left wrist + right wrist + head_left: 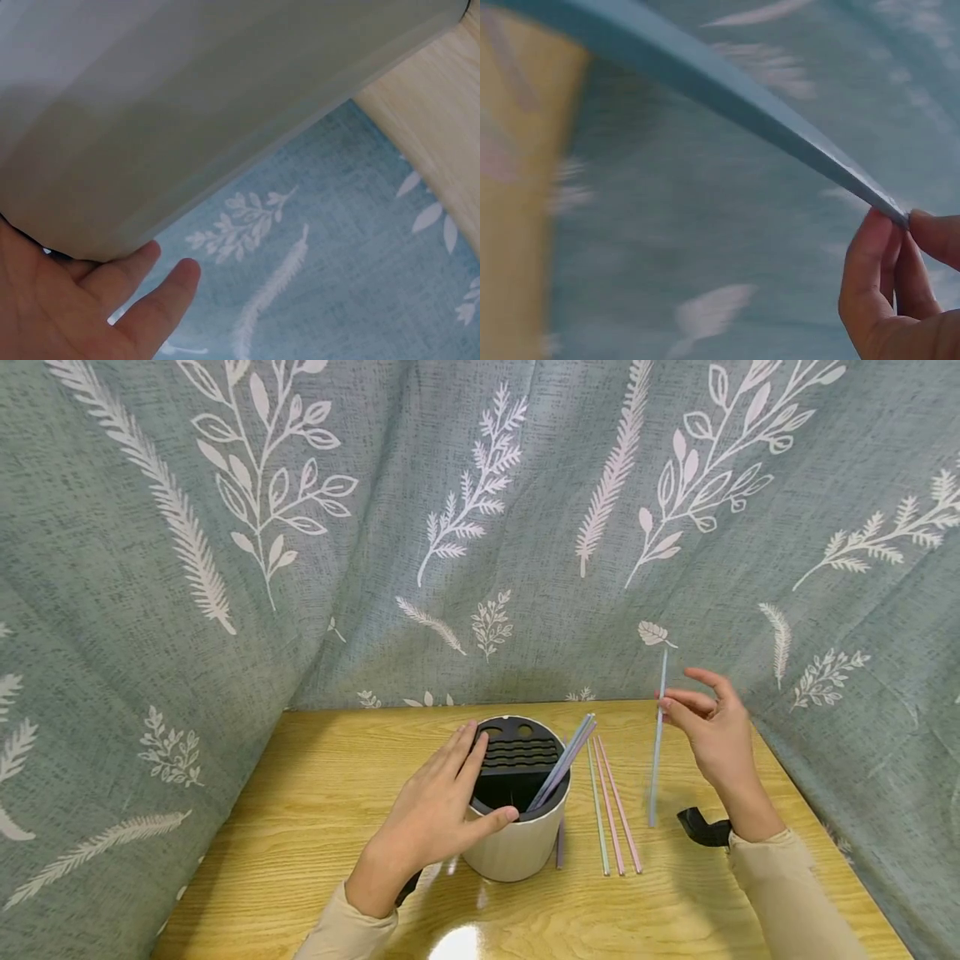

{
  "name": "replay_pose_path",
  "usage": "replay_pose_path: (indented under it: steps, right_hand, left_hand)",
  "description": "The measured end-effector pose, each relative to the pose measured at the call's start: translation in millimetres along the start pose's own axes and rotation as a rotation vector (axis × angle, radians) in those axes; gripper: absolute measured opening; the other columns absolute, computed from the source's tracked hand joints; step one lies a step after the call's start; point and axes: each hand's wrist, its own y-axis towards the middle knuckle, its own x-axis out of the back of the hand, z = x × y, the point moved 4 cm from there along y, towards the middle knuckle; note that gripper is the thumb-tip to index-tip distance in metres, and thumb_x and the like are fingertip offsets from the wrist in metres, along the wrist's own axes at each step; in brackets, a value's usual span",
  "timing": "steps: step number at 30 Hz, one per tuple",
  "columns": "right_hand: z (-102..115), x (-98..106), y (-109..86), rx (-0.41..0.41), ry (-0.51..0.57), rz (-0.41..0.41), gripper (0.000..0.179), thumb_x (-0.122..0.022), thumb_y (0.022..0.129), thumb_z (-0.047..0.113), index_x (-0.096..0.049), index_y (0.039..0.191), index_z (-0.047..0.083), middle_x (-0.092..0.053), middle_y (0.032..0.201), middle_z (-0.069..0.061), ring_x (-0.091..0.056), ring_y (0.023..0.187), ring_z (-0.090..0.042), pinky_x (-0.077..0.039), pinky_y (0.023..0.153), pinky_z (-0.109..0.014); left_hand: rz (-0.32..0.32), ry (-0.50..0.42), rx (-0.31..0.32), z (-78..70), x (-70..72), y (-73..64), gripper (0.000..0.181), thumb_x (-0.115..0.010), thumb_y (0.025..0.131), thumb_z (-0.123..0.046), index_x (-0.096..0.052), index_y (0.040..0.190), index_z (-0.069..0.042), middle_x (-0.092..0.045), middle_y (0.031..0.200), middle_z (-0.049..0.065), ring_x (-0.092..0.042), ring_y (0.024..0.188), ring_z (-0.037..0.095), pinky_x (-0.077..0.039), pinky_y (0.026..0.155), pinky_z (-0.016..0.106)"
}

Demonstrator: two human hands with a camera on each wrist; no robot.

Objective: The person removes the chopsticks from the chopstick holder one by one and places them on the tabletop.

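Note:
My left hand (442,806) rests on the rim of a round white utensil holder (513,852), fingers extended along its left side and thumb over the near edge. A black slotted insert (517,752) fills the far part of its top. Several blue and purple chopsticks (566,760) lean right inside it. My right hand (716,739) pinches a pale blue chopstick (657,752) near its upper part between thumb and fingertips. That chopstick stands nearly upright, right of the holder. In the right wrist view, the blue chopstick (780,139) runs diagonally to the pinching fingertips (922,232).
A green chopstick (598,810) and two pink chopsticks (618,806) lie side by side on the wooden table (315,852), right of the holder. One purple chopstick (560,845) is partly hidden behind it. Patterned blue-grey cloth (375,527) hangs round the back and sides.

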Motion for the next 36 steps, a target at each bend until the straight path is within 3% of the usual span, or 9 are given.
replay_pose_path:
  steps: [2,5,10,15,18,25,30,36]
  right_hand:
    - [-27,6,2.9,-0.094,-0.135,0.026,0.058,-0.067,0.096,0.004,-0.039,0.146,-0.002,-0.074,0.103,-0.001,-0.07,0.085,-0.009,-0.057,0.077,-0.024]
    - [-64,10,5.5,-0.199,-0.247,0.064,0.059,-0.065,0.099,0.007,-0.034,0.148,-0.006,-0.071,0.112,-0.01,-0.069,0.089,-0.006,-0.057,0.08,-0.028]
    - [-112,13,5.1,-0.334,-0.261,0.139,0.06,-0.062,0.1,0.007,-0.031,0.15,-0.007,-0.057,0.128,-0.034,-0.069,0.095,-0.012,-0.056,0.087,-0.039]
    - [-145,12,3.2,-0.419,-0.255,0.176,0.06,-0.06,0.101,0.006,-0.029,0.15,-0.008,-0.055,0.129,-0.036,-0.066,0.107,-0.035,-0.055,0.089,-0.044]
    - [-158,8,3.3,-0.43,-0.279,0.202,0.059,-0.059,0.101,0.005,-0.029,0.149,-0.01,-0.057,0.127,-0.036,-0.063,0.11,-0.042,-0.055,0.088,-0.045]
    - [-178,-3,2.5,-0.448,-0.424,0.261,0.056,-0.063,0.098,0.004,-0.036,0.145,-0.012,-0.065,0.117,-0.031,-0.068,0.1,-0.037,-0.058,0.077,-0.038]
    - [-183,-5,1.6,-0.457,-0.461,0.263,0.052,-0.063,0.098,0.004,-0.039,0.141,-0.011,-0.066,0.115,-0.029,-0.07,0.091,-0.033,-0.059,0.072,-0.038]
    - [-180,-5,0.2,-0.451,-0.476,0.253,0.05,-0.062,0.099,0.004,-0.041,0.141,-0.011,-0.064,0.117,-0.03,-0.07,0.094,-0.036,-0.059,0.075,-0.039]
  left_hand:
    - [0.007,-0.003,0.002,0.0,-0.2,-0.2,0.102,-0.034,0.091,-0.081,-0.014,0.162,-0.01,-0.002,0.167,0.005,-0.007,0.151,0.021,-0.024,0.117,0.043]
    - [0.01,-0.005,0.004,0.1,-0.3,-0.4,0.102,-0.034,0.091,-0.081,-0.013,0.162,-0.011,-0.001,0.167,0.005,-0.007,0.151,0.021,-0.024,0.117,0.043]
    - [-0.005,-0.001,0.0,0.1,-0.5,-0.1,0.102,-0.035,0.091,-0.081,-0.014,0.162,-0.01,-0.002,0.167,0.005,-0.008,0.151,0.021,-0.025,0.117,0.043]
    - [-0.009,0.002,-0.004,0.0,-0.9,-0.3,0.102,-0.034,0.091,-0.081,-0.015,0.161,-0.01,-0.003,0.167,0.006,-0.009,0.151,0.021,-0.026,0.117,0.044]
    - [-0.006,-0.003,-0.001,-0.1,-1.0,-0.3,0.102,-0.035,0.091,-0.081,-0.015,0.162,-0.01,-0.003,0.167,0.005,-0.01,0.151,0.022,-0.027,0.116,0.044]
    - [-0.015,0.003,-0.001,0.0,-0.6,-0.1,0.102,-0.034,0.091,-0.081,-0.016,0.161,-0.01,-0.004,0.167,0.005,-0.011,0.151,0.022,-0.027,0.116,0.044]
    - [-0.028,0.009,-0.007,0.3,-0.9,0.2,0.103,-0.035,0.09,-0.081,-0.017,0.161,-0.009,-0.005,0.167,0.005,-0.013,0.151,0.022,-0.029,0.115,0.044]
    - [-0.02,0.005,-0.007,0.4,-0.9,0.4,0.102,-0.034,0.091,-0.081,-0.017,0.161,-0.01,-0.004,0.167,0.005,-0.011,0.151,0.022,-0.029,0.115,0.044]
